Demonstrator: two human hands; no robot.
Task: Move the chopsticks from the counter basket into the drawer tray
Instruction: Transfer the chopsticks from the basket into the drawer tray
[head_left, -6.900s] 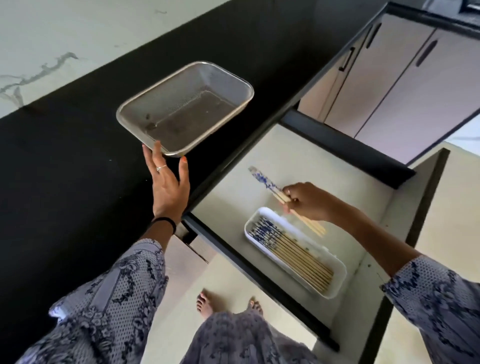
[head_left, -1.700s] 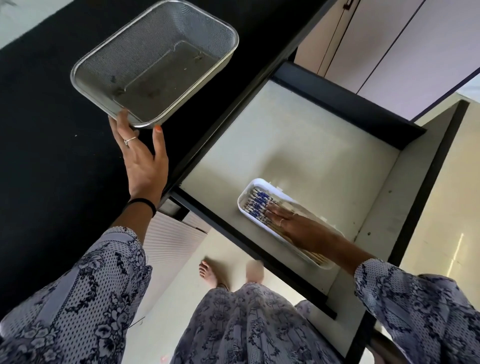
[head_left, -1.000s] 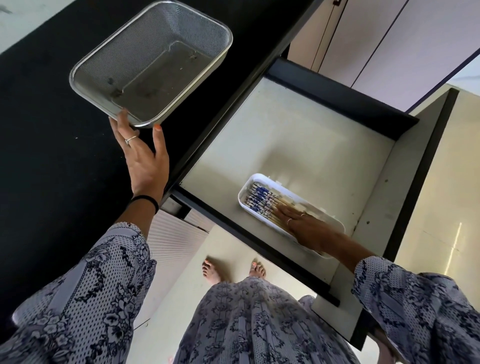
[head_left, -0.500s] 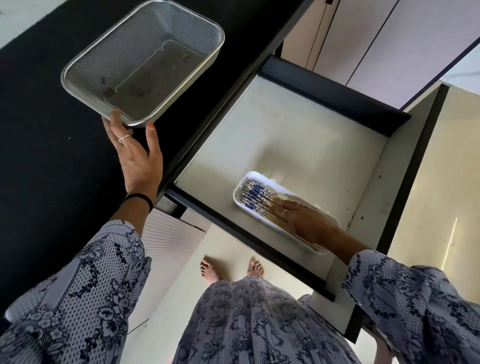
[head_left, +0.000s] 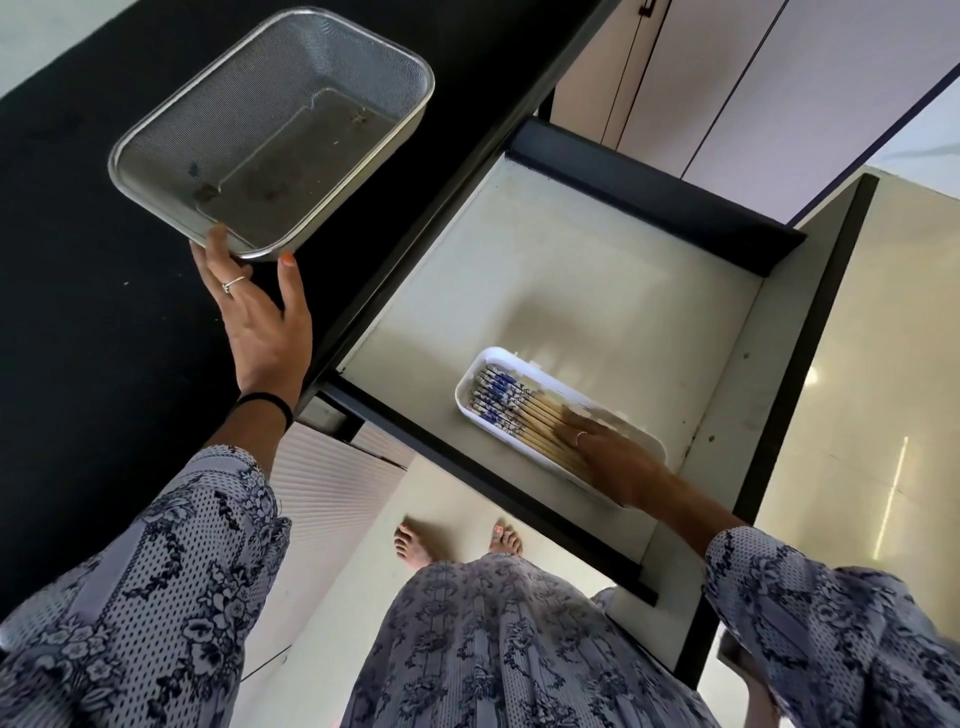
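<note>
Chopsticks (head_left: 524, 415): light, stiff, smooth, prone to rolling; all lie in the white tray (head_left: 467, 387) in the drawer (head_left: 571, 260); best pinched mid-shaft. My right hand (head_left: 613, 462) rests flat on them, fingers straight. My left hand (head_left: 260, 312), open, touches the bare basket (head_left: 156, 135) rim.

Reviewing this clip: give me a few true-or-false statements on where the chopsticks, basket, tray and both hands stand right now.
1. The mesh basket on the black counter holds no chopsticks. True.
2. The chopsticks lie in the white tray inside the open drawer. True.
3. The right hand holds one chopstick up above the tray. False: it lies flat on the chopsticks in the tray.
4. The left hand grips the drawer front. False: it touches the basket's near rim, fingers straight.
5. The chopsticks' blue patterned ends point away from the right hand. True.
</note>
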